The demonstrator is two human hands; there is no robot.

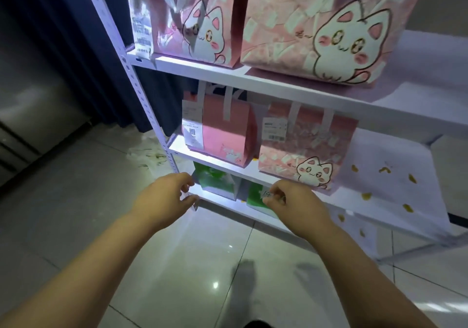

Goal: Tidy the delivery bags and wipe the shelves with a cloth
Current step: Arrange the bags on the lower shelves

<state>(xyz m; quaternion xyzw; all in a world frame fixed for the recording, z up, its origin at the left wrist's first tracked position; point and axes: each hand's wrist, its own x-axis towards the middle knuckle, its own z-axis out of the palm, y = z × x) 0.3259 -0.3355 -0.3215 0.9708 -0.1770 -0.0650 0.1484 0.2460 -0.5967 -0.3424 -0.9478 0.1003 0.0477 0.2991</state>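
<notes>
A white metal shelf unit (278, 84) holds delivery bags on three levels. Two large pink cat-print bags (316, 23) stand on the upper shelf and two smaller pink ones (304, 145) on the middle shelf. Two green bags sit on the low shelf, a left green bag (215, 180) and a right green bag (255, 198). My left hand (167, 196) is at the left green bag's edge, fingers curled, and its grip is unclear. My right hand (291, 203) pinches a white slip at the top of the right green bag. No cloth is in sight.
A white sheet with yellow marks (385, 175) hangs over the shelves' right part. Crumpled white material (147, 155) lies on the tiled floor by the shelf's left post (141, 94). A dark blue curtain (76, 36) hangs behind on the left.
</notes>
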